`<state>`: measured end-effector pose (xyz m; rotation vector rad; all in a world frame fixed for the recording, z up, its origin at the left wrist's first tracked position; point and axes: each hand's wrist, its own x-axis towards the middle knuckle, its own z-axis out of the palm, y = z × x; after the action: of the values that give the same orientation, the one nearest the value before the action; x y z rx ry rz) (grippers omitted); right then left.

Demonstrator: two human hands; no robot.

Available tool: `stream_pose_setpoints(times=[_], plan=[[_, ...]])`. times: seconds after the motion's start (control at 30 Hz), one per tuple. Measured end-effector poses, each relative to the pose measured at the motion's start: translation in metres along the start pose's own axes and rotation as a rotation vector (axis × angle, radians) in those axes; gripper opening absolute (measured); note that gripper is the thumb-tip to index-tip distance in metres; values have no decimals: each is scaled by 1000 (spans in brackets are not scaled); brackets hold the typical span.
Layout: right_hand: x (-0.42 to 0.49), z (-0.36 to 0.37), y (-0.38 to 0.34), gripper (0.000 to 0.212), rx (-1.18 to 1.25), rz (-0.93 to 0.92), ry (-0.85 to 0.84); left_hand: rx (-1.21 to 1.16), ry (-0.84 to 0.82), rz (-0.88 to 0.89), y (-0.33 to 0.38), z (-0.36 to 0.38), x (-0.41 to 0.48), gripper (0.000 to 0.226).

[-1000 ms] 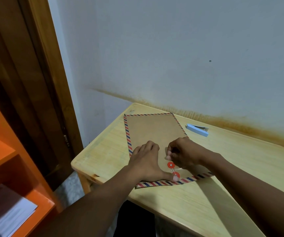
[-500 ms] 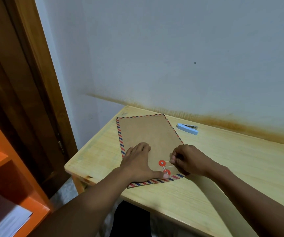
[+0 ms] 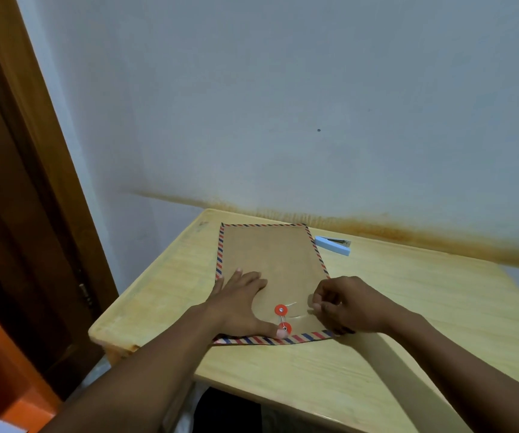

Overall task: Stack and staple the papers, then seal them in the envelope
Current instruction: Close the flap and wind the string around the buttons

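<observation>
The brown envelope (image 3: 270, 260) lies flat in the middle of the frame, on the pale wooden surface (image 3: 423, 307). It has a red and blue striped edge. No papers show, so they are likely inside it already. Near its lower edge sit two round red discs, the top disc (image 3: 280, 310) just above the bottom disc (image 3: 285, 328). A thin white string (image 3: 297, 315) runs from them off to the right.

The left hand (image 3: 239, 304) lies flat on the envelope with its fingers spread. Its thumb presses down right beside the bottom disc. The right hand (image 3: 345, 303) is just right of the discs with its fingers curled. It seems to pinch the end of the string, but the string is so thin there that this is hard to see.

The job looks near its end: the string needs winding round the discs to hold the flap shut.

The string could slip out of the pinch. If it goes slack, the loops could fall off the discs. A hard tug could snap it, or drag the envelope if the left hand lifts. The thumb is so close to the bottom disc that it may block the string.

A blue stapler (image 3: 333, 245) lies just beside the envelope's upper right corner.
</observation>
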<state>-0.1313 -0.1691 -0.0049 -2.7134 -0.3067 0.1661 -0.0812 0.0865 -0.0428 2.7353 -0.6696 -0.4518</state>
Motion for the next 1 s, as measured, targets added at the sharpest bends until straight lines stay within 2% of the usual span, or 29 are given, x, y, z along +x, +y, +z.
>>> stream_pose_setpoints(times=[0.13,0.23,0.5,0.57,0.63,0.7,0.83,1.0], plan=[[27,-7,17,9,-24,80,136,-16,3,16,-4,3,3,124],[55,-8,37,23,-79,160,244,-29,11,18,-5,5,3,125],[97,-4,56,46,-230,300,220,-52,10,21,-6,6,3,124],[102,-6,60,44,-240,347,173,-51,5,20,-6,6,3,124],[105,-8,63,32,-232,378,131,-34,8,15,-5,4,3,124],[104,-7,64,23,-217,387,159,-9,16,13,-4,3,3,123],[92,-4,62,34,-284,384,245,48,25,8,-2,-1,3,124],[80,-5,63,35,-319,379,213,117,31,-2,5,-3,1,124]])
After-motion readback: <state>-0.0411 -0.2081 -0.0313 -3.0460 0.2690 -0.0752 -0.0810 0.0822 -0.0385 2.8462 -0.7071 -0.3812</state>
